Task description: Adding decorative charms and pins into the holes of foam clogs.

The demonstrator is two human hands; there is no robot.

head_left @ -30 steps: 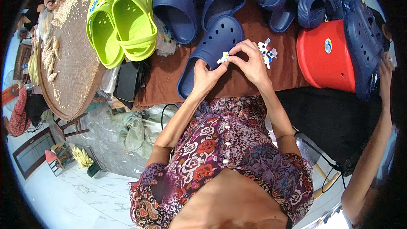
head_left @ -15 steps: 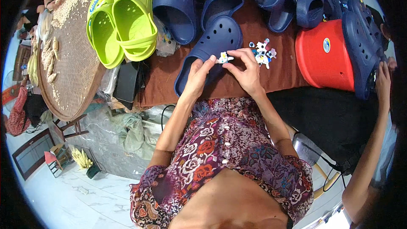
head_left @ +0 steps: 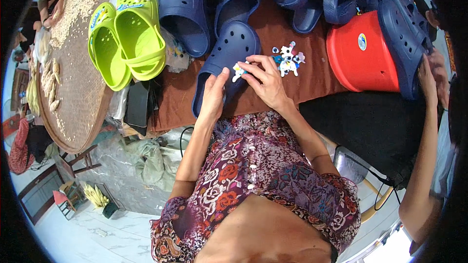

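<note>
A navy blue clog [head_left: 237,44] with round holes lies in front of me, toe pointing away. My left hand [head_left: 212,96] is closed on the side of its opening, the thumb up and some fingers hidden inside. Between the thumb and fingers of my right hand [head_left: 269,86], a small white shoe charm [head_left: 238,72] with yellow and blue spots is pinched over the clog's upper. Just right of that hand lies a little pile of similar charms [head_left: 289,62], white with blue and dark bits, on the brown cloth [head_left: 312,53].
Lime green clogs [head_left: 139,34] stand to the left, beside a large woven tray [head_left: 80,92] of pale kernels. More navy clogs [head_left: 183,12] line the back. A red tub [head_left: 360,58] stands at right, where another person's hands [head_left: 431,78] hold a navy clog [head_left: 400,44].
The whole view has shifted a little. My left fingertips have come away from the charm and lie at the clog's side. The right hand alone pinches the charm, nearer the clog's upper.
</note>
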